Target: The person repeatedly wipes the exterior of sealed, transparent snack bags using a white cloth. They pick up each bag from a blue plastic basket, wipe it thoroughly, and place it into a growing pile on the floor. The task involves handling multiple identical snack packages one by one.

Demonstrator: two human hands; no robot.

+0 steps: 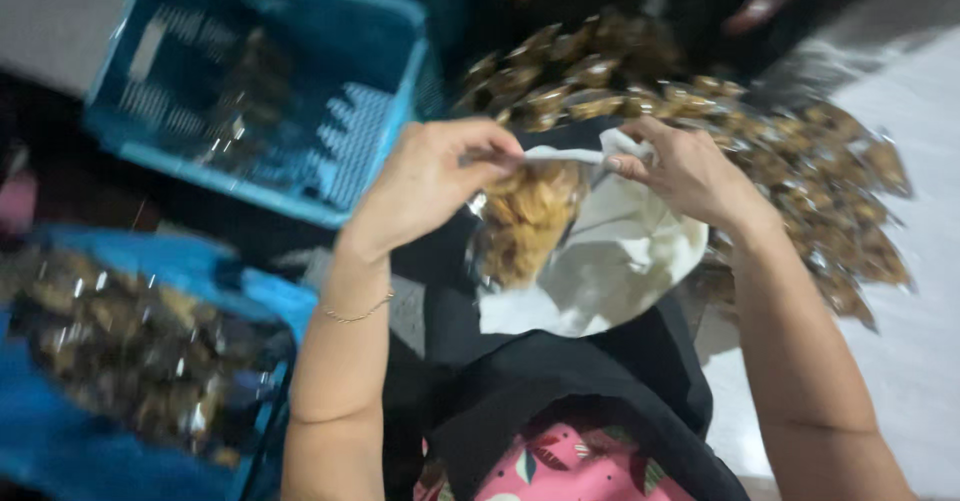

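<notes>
Snack bag [525, 221], a small clear one full of golden crunchy bits, sits in the middle of the view, just above the person's lap. Both hands hold it by its top edge. The left hand [430, 176] pinches the top on one side, with fingers closed tight on the plastic. The right hand [685, 171] pinches the other side, and its fingers also hold a bit of white cloth or paper. The picture is blurry, so it may be either one.

Closest to the camera is a pink cloth with leaves [560, 466] on it, and a black cloth [560, 371] lies over the lap. A thin gold bracelet [358, 313] sits on the left wrist. Right under the bag lies a white round sheet [620, 261], like a plate or a piece of paper, resting on the black cloth.

Down at the left side there is a blue crate [60, 451] packed with more shiny bags of snacks. A bit farther up on the left stands another blue crate [265, 71] with holes in its walls, and only a few bags lie inside it.

Farther away, past the hands, a big pile of small filled bags [800, 171] spreads across a pale floor [920, 341]. At the very top, a dark shape of another person [760, 1] shows, too blurry to make out.
</notes>
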